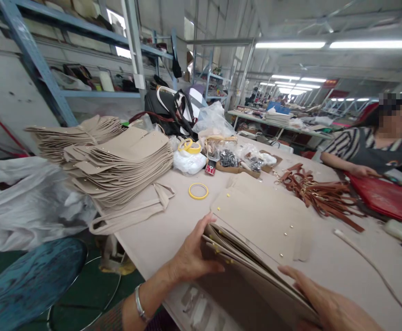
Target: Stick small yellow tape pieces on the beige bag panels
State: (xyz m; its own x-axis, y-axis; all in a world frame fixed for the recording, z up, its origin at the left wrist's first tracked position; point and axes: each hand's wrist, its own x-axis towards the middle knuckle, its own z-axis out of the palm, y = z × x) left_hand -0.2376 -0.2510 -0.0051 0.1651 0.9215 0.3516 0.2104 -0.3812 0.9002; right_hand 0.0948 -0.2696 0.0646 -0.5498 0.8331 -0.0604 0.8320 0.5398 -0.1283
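Near the table's front edge, my left hand [195, 255] grips the left end of a stack of tan panels [252, 289], thumb in front and fingers behind. At the stack's right end is my right hand [319, 299], its fingers over the top edge and part of it cut off by the frame. The stack is tilted up on its edge, with small yellow pieces along its upper left. Behind it, more tan panels [263, 211] with metal studs lie flat on the table. A yellow tape roll [198, 197] lies beyond my left hand.
Tall piles of tan panels [128, 161] stand at the left, a fabric strap [135, 216] before them. Brown leather straps [311, 188] and a red item [387, 195] lie at the right, near a seated person. Bags and tape rolls sit behind; a stool [31, 285] is lower left.
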